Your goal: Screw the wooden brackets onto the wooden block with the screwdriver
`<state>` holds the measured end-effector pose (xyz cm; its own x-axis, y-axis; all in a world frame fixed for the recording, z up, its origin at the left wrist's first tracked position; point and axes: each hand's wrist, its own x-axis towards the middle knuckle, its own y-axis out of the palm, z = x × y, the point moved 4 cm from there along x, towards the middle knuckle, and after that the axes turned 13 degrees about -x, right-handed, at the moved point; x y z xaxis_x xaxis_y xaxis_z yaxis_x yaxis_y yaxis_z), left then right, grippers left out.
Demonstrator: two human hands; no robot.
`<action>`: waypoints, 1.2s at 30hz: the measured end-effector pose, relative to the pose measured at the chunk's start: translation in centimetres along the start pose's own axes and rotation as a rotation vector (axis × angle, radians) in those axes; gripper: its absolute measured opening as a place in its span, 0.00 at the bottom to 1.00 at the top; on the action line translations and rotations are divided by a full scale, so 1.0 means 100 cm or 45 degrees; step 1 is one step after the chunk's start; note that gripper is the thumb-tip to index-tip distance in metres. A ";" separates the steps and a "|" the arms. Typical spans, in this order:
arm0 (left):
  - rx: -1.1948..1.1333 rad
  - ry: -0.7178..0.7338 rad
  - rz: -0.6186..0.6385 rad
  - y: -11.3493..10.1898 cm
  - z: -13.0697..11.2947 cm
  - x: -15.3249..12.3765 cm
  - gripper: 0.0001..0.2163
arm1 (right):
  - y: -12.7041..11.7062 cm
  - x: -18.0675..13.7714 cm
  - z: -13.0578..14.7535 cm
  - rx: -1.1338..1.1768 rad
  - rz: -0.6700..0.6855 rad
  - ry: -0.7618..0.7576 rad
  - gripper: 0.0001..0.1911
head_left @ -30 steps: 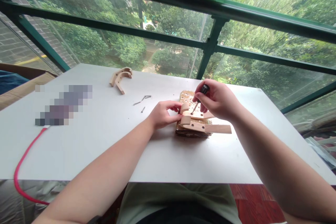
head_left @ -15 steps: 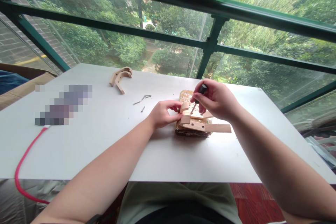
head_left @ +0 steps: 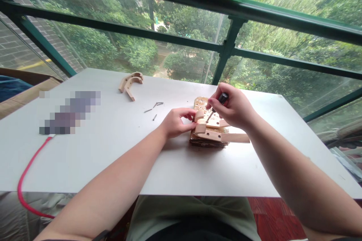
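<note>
The wooden assembly point(head_left: 212, 132) lay on a scarred board point(head_left: 201, 102) on the white bench point(head_left: 113, 150), in front of the person and a little to their right. It had barely shifted over the last second. The change was in the right hand point(head_left: 236, 110). It had rolled slightly around the screwdriver point(head_left: 220, 102), so the black handle now leaned further away from the left hand than it had half a second earlier. The tip remained at the same spot on the assembly's upper face. Judged from that, the tool was being turned in place rather than carried to a new hole.

The right hand's fingers were pressed together around the handle, pinching it from above. The left hand point(head_left: 177, 122) had kept its place at the assembly's near-left end. Its thumb and forefinger pinched the rounded wooden lobe there, and the other fingers were curled under.

A few loose screws point(head_left: 154, 108) lay on the bench to the left of the assembly, apart from it. Two curved wooden pieces point(head_left: 130, 83) lay further left and towards the window. A red cable point(head_left: 25, 173) ran off the bench edge far to the left of the assembly. None of these had moved.
</note>
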<state>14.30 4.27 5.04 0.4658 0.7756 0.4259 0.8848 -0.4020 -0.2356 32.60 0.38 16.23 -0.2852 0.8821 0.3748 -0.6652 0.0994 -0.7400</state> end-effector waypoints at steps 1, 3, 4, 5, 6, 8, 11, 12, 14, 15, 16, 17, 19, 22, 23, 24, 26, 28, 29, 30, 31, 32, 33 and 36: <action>-0.001 -0.004 -0.003 0.000 0.000 0.000 0.17 | 0.001 0.000 0.001 0.014 -0.006 -0.004 0.11; -0.002 -0.011 -0.006 0.000 0.000 0.000 0.17 | 0.002 0.001 0.000 0.048 -0.016 -0.004 0.09; -0.004 -0.013 -0.006 0.000 -0.001 0.000 0.17 | 0.003 0.001 0.000 0.069 -0.020 -0.007 0.08; -0.006 -0.015 -0.005 0.000 -0.001 0.000 0.17 | 0.003 0.001 -0.001 0.092 -0.023 -0.015 0.07; -0.007 -0.015 -0.002 0.000 -0.002 0.000 0.16 | 0.004 0.000 -0.001 0.114 -0.022 -0.028 0.07; -0.007 -0.017 0.002 0.001 -0.003 0.000 0.16 | 0.004 -0.001 -0.003 0.163 -0.008 -0.056 0.07; 0.004 -0.018 0.001 0.001 -0.003 0.000 0.17 | 0.002 -0.004 -0.004 0.280 0.072 -0.076 0.04; 0.007 -0.017 0.000 0.001 -0.003 0.000 0.17 | 0.002 -0.005 -0.005 0.322 0.108 -0.080 0.03; 0.007 -0.014 0.004 0.000 -0.002 0.000 0.17 | 0.000 -0.007 -0.007 0.383 0.165 -0.081 0.09; 0.004 -0.011 0.008 0.000 -0.002 0.000 0.17 | -0.001 -0.008 -0.008 0.394 0.180 -0.077 0.12; 0.001 -0.008 0.012 0.000 -0.001 0.000 0.17 | -0.003 -0.009 -0.010 0.392 0.184 -0.069 0.14; -0.001 -0.003 0.016 0.000 -0.001 0.000 0.17 | -0.004 -0.010 -0.012 0.377 0.183 -0.057 0.16; -0.004 0.008 0.017 -0.001 -0.001 0.000 0.16 | -0.007 -0.010 -0.014 0.321 0.178 -0.031 0.17; 0.006 0.006 0.013 -0.001 0.000 -0.001 0.16 | -0.012 -0.009 -0.013 0.190 0.224 -0.010 0.14; 0.009 0.001 0.014 -0.002 0.000 -0.001 0.16 | -0.015 -0.008 -0.012 0.138 0.255 -0.016 0.12; 0.012 -0.006 0.014 -0.002 0.001 -0.001 0.16 | -0.017 -0.006 -0.010 0.077 0.298 -0.020 0.10; 0.015 -0.014 0.011 -0.002 0.001 -0.001 0.16 | -0.022 -0.002 -0.008 -0.053 0.393 -0.039 0.07; 0.017 -0.016 0.005 -0.002 0.001 -0.001 0.17 | -0.027 0.002 -0.005 -0.125 0.448 -0.079 0.06; 0.017 -0.017 0.003 -0.002 0.001 -0.001 0.16 | -0.029 0.003 -0.005 -0.149 0.456 -0.108 0.06; 0.018 -0.018 0.002 -0.003 0.001 -0.001 0.16 | -0.030 0.005 -0.004 -0.173 0.451 -0.138 0.05; 0.019 -0.019 0.002 -0.003 0.000 -0.001 0.16 | -0.031 0.005 -0.003 -0.198 0.433 -0.166 0.05; 0.020 -0.022 0.006 -0.003 0.000 -0.001 0.15 | -0.032 0.006 -0.003 -0.222 0.411 -0.190 0.06; 0.023 -0.024 0.011 -0.003 0.000 -0.001 0.15 | -0.032 0.005 -0.003 -0.243 0.386 -0.209 0.07; 0.035 -0.020 0.028 -0.003 0.000 -0.002 0.14 | -0.030 0.004 -0.005 -0.258 0.340 -0.229 0.06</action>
<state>13.96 4.26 5.01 0.4848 0.7742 0.4069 0.8735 -0.4056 -0.2690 34.86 0.63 18.32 -0.5586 0.7961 0.2328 -0.4066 -0.0181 -0.9134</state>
